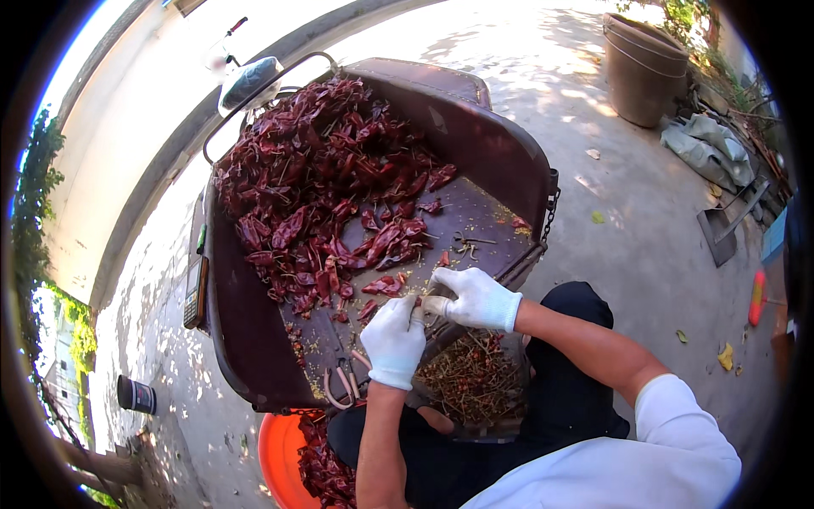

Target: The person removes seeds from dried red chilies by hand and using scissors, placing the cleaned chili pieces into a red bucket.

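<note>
Both my hands wear white gloves and meet over the near edge of a dark metal cart bed [475, 212]. My left hand [394, 341] is closed in a pinch, with a small dark red bit of dried chili pepper [418, 300] at its fingertips. Close beside it, my right hand [475, 297] pinches too; whatever lies between its fingers is hidden. A big heap of dried red chili peppers [314, 161] fills the bed's far left, and loose ones [386, 284] lie just beyond my fingers. Shears with pinkish looped handles [341, 388] rest at the near edge, left of my left hand.
Below the edge, between my legs, lies a pile of stems [473, 377]. An orange tub [280, 454] with chilies stands at lower left. A chain [549, 222] hangs on the cart's right. Further off are a brown bucket [644, 72], a dustpan [721, 233] and a dark can [136, 395].
</note>
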Demonstrator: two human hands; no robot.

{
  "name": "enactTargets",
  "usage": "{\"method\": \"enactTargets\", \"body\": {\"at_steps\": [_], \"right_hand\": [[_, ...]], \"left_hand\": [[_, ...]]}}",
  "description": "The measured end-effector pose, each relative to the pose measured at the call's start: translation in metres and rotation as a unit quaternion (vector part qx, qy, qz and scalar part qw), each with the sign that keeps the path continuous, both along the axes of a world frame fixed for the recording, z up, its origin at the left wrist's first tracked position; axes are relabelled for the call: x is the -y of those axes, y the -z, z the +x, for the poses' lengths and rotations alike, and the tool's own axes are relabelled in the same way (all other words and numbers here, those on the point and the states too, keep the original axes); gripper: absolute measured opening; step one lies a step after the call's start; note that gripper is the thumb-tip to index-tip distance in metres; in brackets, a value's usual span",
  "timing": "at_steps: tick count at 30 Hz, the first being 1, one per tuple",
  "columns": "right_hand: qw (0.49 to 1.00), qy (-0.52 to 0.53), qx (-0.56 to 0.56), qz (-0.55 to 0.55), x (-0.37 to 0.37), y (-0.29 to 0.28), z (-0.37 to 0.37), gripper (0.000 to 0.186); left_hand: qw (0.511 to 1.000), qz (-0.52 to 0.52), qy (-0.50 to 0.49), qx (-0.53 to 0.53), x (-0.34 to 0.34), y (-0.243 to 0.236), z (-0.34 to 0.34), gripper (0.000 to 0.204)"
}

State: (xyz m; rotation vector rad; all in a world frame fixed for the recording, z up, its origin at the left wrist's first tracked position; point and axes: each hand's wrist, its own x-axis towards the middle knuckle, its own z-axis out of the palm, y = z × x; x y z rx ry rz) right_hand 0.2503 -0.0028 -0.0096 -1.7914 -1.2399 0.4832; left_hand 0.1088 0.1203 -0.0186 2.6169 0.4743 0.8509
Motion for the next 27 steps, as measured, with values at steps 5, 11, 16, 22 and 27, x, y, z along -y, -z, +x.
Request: {"method": "enactTargets", "body": {"at_steps": [5,11,16,22,27], "right_hand": [[0.991,0.004,0.131,0.014,-0.019,-0.002,0.008,0.033],[0.97,-0.032,0.24,0.018,-0.038,-0.01,0.008,0.025],[0.983,0.031,-0.158,0.082,-0.047,0.012,0.003,0.024],[0.867,0.107,-0.483,0.059,-0.051,-0.019,0.031,0.029],[0.977,0.155,0.087,0.116,-0.056,0.025,0.054,0.022]], "left_hand": [[0.999,-0.033,0.039,-0.006,-0.011,-0.016,0.01,0.011],[0.984,-0.177,0.019,-0.007,-0.023,0.003,0.006,0.014],[0.941,-0.324,0.015,0.092,-0.019,0.011,0.009,0.016],[0.846,-0.509,0.007,0.16,-0.011,-0.004,0.002,0.017],[0.828,-0.534,0.035,0.167,-0.02,0.003,0.003,0.026]]}}
